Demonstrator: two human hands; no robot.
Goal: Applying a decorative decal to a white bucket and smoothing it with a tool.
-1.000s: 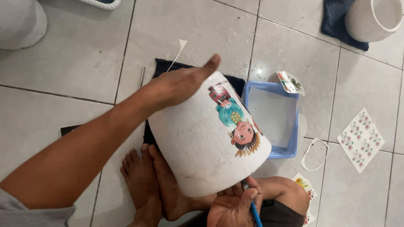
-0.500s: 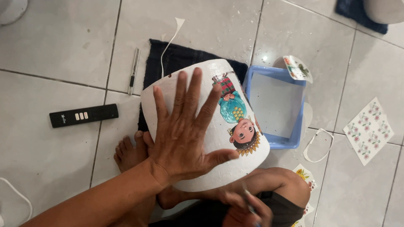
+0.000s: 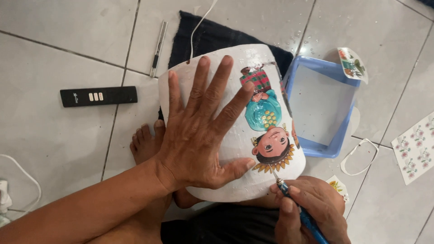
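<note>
A white pot [image 3: 235,140] lies on its side across my lap, with a colourful cartoon figure decal [image 3: 266,126] on its wall. My left hand [image 3: 203,131] rests flat on the pot with fingers spread, just left of the decal. My right hand [image 3: 307,208] sits at the pot's rim and grips a blue-handled tool [image 3: 296,205]; its thin tip touches the decal's lower edge by the yellow petals.
A blue tray [image 3: 334,149] of water stands right of the pot, a decal piece [image 3: 352,63] on its far corner. A dark cloth [image 3: 212,31], a slim knife [image 3: 158,47], a black bar-shaped device [image 3: 98,96] and a floral decal sheet [image 3: 416,149] lie on the tiled floor.
My left hand shifted from gripping the pot's upper edge to lying flat on its side. My right hand raised the blue tool until its tip reached the decal.
</note>
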